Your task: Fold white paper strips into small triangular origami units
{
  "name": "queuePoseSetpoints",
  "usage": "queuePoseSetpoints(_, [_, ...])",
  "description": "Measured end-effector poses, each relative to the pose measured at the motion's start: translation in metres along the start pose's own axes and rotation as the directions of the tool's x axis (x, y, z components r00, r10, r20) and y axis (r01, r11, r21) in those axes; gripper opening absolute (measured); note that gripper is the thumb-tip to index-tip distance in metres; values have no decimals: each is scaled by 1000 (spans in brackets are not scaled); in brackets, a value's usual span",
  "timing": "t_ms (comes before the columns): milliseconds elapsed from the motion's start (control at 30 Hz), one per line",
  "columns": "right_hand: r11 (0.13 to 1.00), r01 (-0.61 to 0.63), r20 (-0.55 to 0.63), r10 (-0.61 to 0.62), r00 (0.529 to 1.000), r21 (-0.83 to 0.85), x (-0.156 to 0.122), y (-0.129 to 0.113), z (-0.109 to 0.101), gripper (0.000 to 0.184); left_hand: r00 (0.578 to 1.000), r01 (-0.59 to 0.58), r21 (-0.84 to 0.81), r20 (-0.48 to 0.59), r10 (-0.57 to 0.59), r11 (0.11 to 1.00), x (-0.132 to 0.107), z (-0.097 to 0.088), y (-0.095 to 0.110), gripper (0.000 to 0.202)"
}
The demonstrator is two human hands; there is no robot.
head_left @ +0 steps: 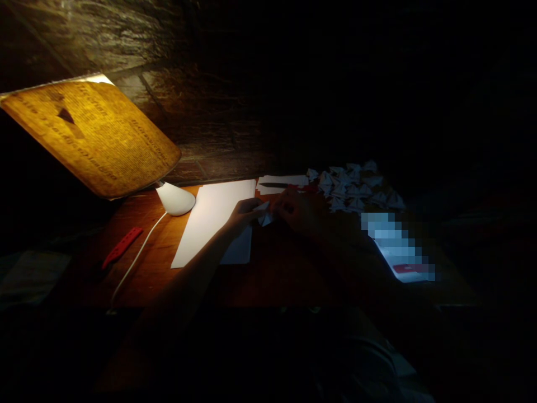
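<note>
My left hand (245, 211) is closed on a small folded piece of white paper (265, 216), its thumb and fingers pinching the left side. Against the paper's right edge, the curled fingers of my right hand (293, 210) are closed too, though dim light hides their exact grip. Beneath my left hand and forearm lies a stack of white paper sheets (213, 215). Just beyond my right hand is a pair of scissors with a dark blade (272, 184) and red handles, resting on smaller paper pieces (300, 179).
Many folded paper pieces (354, 189) are heaped at the back right. A lit phone (398, 260) lies on the wooden table (155, 252). To the left stand a lamp with a white base (178, 200) and printed shade (96, 134), its cord (140, 252), and a red strip-like object (122, 246).
</note>
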State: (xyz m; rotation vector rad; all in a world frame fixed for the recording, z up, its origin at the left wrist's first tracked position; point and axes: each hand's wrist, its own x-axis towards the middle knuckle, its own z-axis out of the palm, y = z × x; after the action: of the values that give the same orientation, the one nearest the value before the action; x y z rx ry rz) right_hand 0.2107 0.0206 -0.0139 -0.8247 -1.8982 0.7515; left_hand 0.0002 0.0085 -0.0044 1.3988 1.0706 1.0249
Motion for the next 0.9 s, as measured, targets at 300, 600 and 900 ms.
queuePoseSetpoints(300, [999, -32, -23, 32, 999, -27, -1, 4, 4, 12, 989, -105, 106, 115, 92, 989, 1, 1, -1, 39])
queuePoseSetpoints(600, [997, -66, -5, 66, 998, -33, -1, 0, 5, 10, 976, -99, 81, 200, 81, 992, -3, 2, 0, 44])
queuePoseSetpoints(900, [998, -66, 48, 65, 997, 9, -3, -7, 6, 16, 977, -110, 106, 195, 88, 988, -3, 4, -1, 43])
